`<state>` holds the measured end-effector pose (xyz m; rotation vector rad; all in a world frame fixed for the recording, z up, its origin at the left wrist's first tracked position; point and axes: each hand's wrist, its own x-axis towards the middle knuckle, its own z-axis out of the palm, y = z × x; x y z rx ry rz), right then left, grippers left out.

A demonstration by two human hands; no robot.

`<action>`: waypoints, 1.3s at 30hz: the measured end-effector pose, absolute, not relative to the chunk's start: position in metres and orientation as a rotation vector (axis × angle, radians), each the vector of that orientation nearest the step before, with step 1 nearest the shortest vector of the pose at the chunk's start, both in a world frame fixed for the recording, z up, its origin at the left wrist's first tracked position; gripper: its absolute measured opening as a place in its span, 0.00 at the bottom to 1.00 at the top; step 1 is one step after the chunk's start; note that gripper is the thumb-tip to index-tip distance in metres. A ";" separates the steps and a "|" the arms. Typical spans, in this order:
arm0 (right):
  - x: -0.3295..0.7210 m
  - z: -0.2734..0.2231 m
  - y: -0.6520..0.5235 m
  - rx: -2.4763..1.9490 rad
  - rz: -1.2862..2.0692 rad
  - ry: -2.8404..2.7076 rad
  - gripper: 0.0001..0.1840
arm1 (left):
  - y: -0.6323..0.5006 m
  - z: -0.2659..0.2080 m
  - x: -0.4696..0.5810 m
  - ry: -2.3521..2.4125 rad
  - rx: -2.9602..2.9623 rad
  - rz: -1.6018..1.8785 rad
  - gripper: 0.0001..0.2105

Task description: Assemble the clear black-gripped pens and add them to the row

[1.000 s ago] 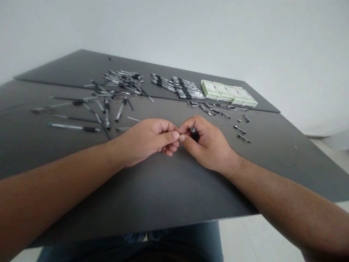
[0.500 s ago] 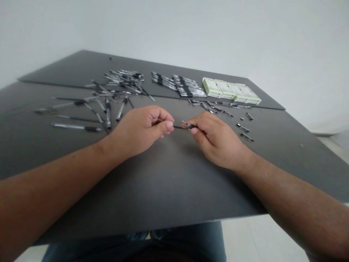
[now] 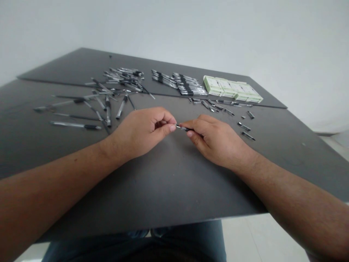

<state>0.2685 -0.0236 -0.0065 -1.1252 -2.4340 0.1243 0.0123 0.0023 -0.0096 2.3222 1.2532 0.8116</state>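
Note:
A pen (image 3: 182, 127) with a clear front and a dark section is held between my two hands above the table, its far part hidden in my right palm. My left hand (image 3: 148, 129) is closed, thumb and index finger pinching the pen's left end. Wrapped around the dark section, my right hand (image 3: 214, 136) is closed too. Left of my left hand lie loose pen barrels with black grips (image 3: 108, 112) and thin dark refills (image 3: 79, 117). Several short clear-and-black pen caps (image 3: 244, 126) lie right of my right hand.
At the back left is a heap of pen parts (image 3: 124, 78). Rows of pens with black grips (image 3: 188, 85) lie at the back middle, beside green-and-white boxes (image 3: 231, 89). A seam runs across the dark grey table (image 3: 163, 193).
My hands have come together slightly. A thin dark rod showed between them before; now the clear end of the pen spans the gap and meets my left fingertips.

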 end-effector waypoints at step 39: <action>0.262 0.003 -0.031 -1.328 0.124 -2.396 0.04 | -0.002 -0.013 0.013 1.174 2.622 0.742 0.12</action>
